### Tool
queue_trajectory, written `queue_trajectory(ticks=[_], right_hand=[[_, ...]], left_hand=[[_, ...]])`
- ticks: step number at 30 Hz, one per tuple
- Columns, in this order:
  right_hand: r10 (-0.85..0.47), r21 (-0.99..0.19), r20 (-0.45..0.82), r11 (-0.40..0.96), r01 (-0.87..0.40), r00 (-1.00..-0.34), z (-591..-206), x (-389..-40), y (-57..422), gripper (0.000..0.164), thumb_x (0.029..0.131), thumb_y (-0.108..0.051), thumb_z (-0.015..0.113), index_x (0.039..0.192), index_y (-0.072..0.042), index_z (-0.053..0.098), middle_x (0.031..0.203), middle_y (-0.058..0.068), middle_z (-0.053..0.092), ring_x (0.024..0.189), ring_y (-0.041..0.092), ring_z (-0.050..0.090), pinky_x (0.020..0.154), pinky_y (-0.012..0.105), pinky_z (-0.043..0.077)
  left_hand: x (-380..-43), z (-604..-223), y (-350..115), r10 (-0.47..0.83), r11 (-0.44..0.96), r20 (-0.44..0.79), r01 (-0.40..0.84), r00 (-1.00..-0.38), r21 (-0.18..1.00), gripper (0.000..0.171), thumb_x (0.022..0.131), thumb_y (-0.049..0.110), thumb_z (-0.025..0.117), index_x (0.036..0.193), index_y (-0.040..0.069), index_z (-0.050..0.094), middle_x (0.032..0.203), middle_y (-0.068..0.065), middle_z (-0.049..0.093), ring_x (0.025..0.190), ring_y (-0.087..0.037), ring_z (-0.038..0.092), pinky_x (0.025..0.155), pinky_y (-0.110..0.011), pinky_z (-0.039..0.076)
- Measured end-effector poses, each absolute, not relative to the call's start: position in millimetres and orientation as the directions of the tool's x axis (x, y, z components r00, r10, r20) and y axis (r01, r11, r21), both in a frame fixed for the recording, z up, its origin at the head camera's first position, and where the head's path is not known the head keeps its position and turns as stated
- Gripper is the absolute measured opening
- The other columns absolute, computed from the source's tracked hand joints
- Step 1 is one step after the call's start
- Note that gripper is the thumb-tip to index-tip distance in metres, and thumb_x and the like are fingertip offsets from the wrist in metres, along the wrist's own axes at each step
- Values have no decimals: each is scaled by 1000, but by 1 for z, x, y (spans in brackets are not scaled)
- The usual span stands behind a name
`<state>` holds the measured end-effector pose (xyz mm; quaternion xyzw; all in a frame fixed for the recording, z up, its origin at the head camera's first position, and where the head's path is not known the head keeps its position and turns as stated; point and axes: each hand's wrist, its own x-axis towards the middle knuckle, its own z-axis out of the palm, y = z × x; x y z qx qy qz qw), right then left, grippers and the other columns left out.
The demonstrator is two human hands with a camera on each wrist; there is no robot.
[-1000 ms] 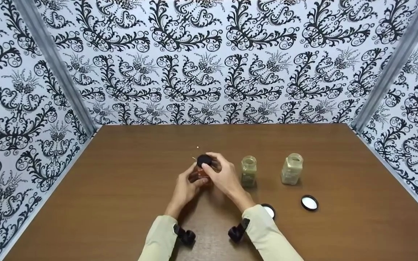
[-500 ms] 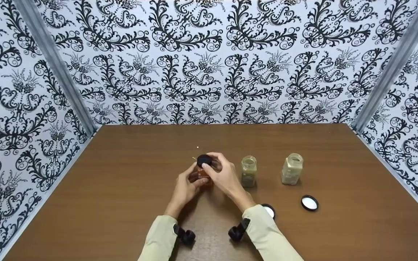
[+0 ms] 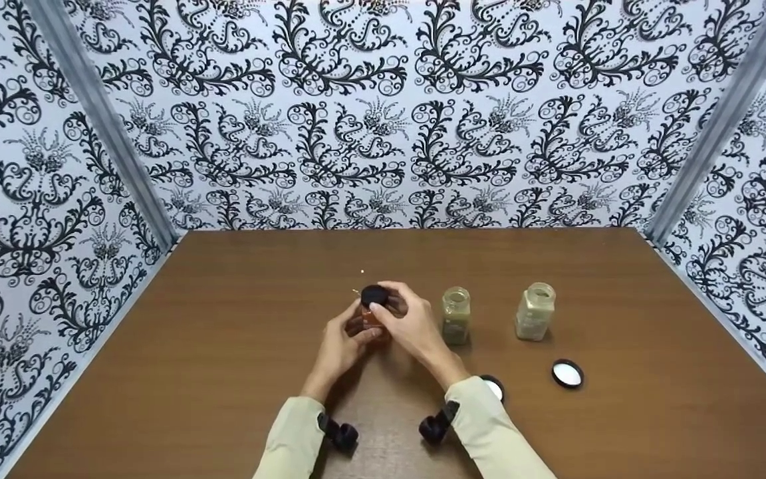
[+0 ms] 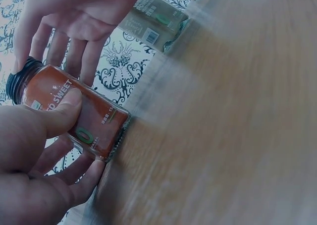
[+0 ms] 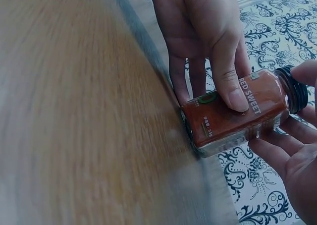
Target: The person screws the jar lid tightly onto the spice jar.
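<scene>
A small square glass spice jar (image 4: pixel 96 117) of red-orange powder, its label reading "SWEET", stands upright on the table between both hands. My left hand (image 3: pixel 339 344) grips its body, the thumb across the label in the left wrist view and the fingers behind. On top sits a ribbed black lid (image 3: pixel 374 295). My right hand (image 3: pixel 415 326) pinches that lid between thumb and fingers at its side. Just right of this hand is an uncapped jar of green powder (image 3: pixel 456 322). Farther right stands an uncapped jar of paler powder (image 3: pixel 534 314).
Two black lids lie with white insides up: one lid (image 3: pixel 567 374) in front of the pale jar, another lid (image 3: pixel 493 390) partly hidden by the right sleeve (image 3: pixel 489 419). Tiny bits lie beyond the hands on the brown table (image 3: pixel 237 319). Patterned walls (image 3: pixel 383 133) enclose its back and sides.
</scene>
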<state>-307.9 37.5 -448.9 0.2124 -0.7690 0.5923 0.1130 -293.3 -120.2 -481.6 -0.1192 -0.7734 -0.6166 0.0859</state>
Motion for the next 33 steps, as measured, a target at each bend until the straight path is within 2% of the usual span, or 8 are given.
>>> queue_trajectory(ticks=[2,9,17,22,27,33], right_hand=[[-185,-868,413,217,-447,-892,-449,-308,38,36,91,-22,73,125,-12,65,121,15,72,115,27,70,100,37,55],[-199,-882,402,176,-437,-894,-450,-308,36,45,91,-17,74,131,-4,62,125,22,69,118,32,67,101,39,54],[-161,-884,413,167,-437,-897,-451,-309,32,37,90,-8,74,123,2,61,120,29,69,116,41,66,99,50,54],[-174,-889,393,182,-421,-903,-451,-308,32,40,91,-16,75,125,-1,59,124,25,68,120,36,65,102,43,53],[-202,-875,405,199,-442,-892,-451,-307,34,43,94,-20,70,133,-6,59,128,23,67,121,34,65,102,38,53],[-183,-875,406,203,-438,-895,-448,-306,33,37,92,-22,73,124,-7,61,121,20,70,116,33,67,98,35,56]], left_hand=[[-293,-482,-120,80,210,282,292,-956,933,64,89,1,71,146,-7,43,125,-32,65,114,-40,67,78,-19,54],[-293,-484,-121,75,235,305,314,-950,920,64,88,1,73,145,-6,46,123,-31,66,113,-41,67,89,-32,58],[-293,-482,-119,69,209,306,314,-949,926,64,88,0,73,145,-8,45,123,-33,65,113,-43,67,90,-32,58],[-293,-483,-120,78,224,309,319,-948,921,64,88,0,73,145,-8,45,123,-33,65,113,-43,67,92,-36,58],[-292,-483,-120,82,228,315,325,-946,918,64,88,1,73,145,-8,45,123,-33,65,113,-43,67,88,-32,59],[-293,-482,-120,81,237,309,320,-947,917,64,89,1,72,145,-8,45,122,-33,66,112,-42,67,84,-28,58]])
